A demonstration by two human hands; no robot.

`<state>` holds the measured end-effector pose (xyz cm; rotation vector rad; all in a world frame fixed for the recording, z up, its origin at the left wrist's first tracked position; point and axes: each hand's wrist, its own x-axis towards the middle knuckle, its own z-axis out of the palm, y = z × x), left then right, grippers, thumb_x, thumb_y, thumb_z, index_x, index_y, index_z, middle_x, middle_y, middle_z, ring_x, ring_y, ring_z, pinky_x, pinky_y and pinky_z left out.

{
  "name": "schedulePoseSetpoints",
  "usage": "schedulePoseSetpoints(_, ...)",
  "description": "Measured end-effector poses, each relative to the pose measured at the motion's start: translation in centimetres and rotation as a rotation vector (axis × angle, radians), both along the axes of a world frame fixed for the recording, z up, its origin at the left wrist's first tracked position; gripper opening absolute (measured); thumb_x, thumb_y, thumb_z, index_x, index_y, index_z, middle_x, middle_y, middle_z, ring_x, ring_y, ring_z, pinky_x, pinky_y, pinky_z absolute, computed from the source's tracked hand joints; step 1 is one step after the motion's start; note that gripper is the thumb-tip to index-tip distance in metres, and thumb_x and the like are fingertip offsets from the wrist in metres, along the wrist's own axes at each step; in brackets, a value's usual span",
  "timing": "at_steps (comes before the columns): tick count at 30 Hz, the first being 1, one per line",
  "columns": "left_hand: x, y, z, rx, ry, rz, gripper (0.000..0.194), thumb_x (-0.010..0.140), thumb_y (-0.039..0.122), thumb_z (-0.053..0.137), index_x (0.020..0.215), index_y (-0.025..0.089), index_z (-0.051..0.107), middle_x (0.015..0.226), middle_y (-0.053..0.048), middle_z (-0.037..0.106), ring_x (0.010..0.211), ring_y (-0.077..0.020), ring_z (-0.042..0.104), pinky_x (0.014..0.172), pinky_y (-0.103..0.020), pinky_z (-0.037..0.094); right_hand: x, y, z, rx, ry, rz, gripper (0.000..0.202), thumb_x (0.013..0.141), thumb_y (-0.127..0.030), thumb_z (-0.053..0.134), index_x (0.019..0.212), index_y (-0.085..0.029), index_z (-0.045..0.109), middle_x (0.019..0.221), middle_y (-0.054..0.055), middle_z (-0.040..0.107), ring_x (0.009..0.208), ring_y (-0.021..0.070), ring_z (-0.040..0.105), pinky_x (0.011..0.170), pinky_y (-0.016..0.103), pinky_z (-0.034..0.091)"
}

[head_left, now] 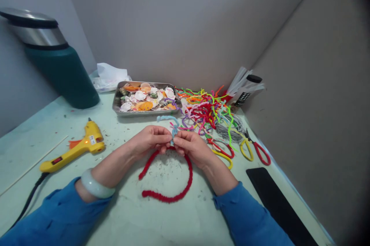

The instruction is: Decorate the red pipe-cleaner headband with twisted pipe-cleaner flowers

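Both hands meet at the middle of the table, fingertips pinched on a light blue fuzzy stem (174,130). My left hand (154,138) grips it from the left and my right hand (187,142) from the right. One end of the blue stem curls up and left above the fingers. Beneath the hands, a red fuzzy stem (189,178) bends in an open ring; its top passes just under the fingertips, and whether they touch it I cannot tell.
Behind the hands stands a metal tray (138,113) of shells. Colourful stems (202,109) lie piled right of it, near scissors (261,153) and grey wire (231,128). A yellow glue gun (72,153), a green bottle (63,72) and a black strip (277,199) flank them.
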<state>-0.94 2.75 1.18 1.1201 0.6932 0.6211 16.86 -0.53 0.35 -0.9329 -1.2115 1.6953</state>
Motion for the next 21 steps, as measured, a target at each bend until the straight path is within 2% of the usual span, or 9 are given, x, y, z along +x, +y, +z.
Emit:
schedulePoseSetpoints(3, -0.06, 0.11, -0.28, -0.005, 0.001, -0.005, 0.016, 0.069, 0.026, 0.071, 0.069, 0.013, 0.063, 0.057, 0.0, 0.055, 0.047, -0.008, 0.048, 0.046, -0.02, 0.038, 0.16, 0.02, 0.28, -0.054, 0.021, 0.023, 0.026, 0.069, -0.034, 0.072, 0.067, -0.014, 0.056, 0.057, -0.005, 0.049, 0.046, 0.0043, 0.037, 0.045, 0.02, 0.023)
schedulePoseSetpoints(11, 0.42, 0.17, -0.14, -0.037, 0.105, 0.111, 0.02, 0.064, 0.028, 0.076, 0.071, 0.013, 0.066, 0.058, -0.001, 0.061, 0.044, -0.0081, 0.051, 0.045, -0.02, 0.038, 0.61, 0.34, 0.31, -0.153, 0.031, 0.011, 0.025, 0.065, -0.031, 0.075, 0.066, -0.014, 0.056, 0.052, -0.006, 0.05, 0.041, 0.0029, 0.035, 0.041, 0.018, 0.024)
schedulePoseSetpoints(21, 0.84, 0.0, -0.01, -0.003, 0.185, 0.162, 0.021, 0.06, 0.028, 0.078, 0.069, 0.012, 0.067, 0.05, 0.0, 0.061, 0.04, -0.0084, 0.05, 0.044, -0.02, 0.037, 1.02, 0.33, 0.71, -0.189, -0.05, 0.03, 0.025, 0.064, -0.029, 0.075, 0.062, -0.013, 0.056, 0.045, -0.006, 0.048, 0.036, 0.0028, 0.036, 0.036, 0.017, 0.023)
